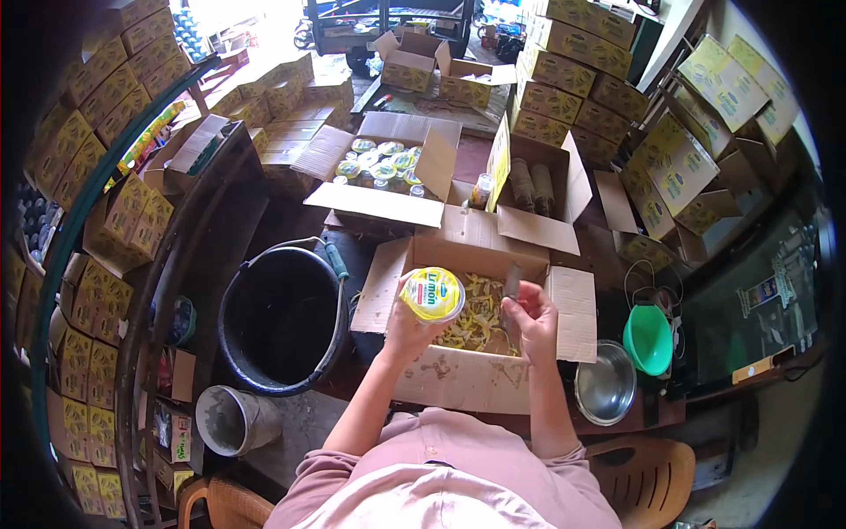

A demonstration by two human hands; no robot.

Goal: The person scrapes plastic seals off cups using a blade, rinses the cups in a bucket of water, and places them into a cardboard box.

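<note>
My left hand (405,331) is wrapped round a plastic cup (435,294) with a yellow and white printed lid that faces up toward me. In my right hand (534,323), thumb and fingers pinch a thin, dark, flat blade (512,280) that looks like a knife; it points up and away. Both hands are above an open cardboard box (573,309), and the cup and blade are apart. Yellow strips and scraps (480,310) lie inside this box. The cup's lower part is hidden behind my left hand.
Beyond, an open carton (388,208) holds several lidded cups (379,166). A large black bucket (284,379) and a grey pail (238,423) stand left. A metal bowl (605,383) and a green basin (649,339) are right. Stacked cartons (573,79) surround the workplace.
</note>
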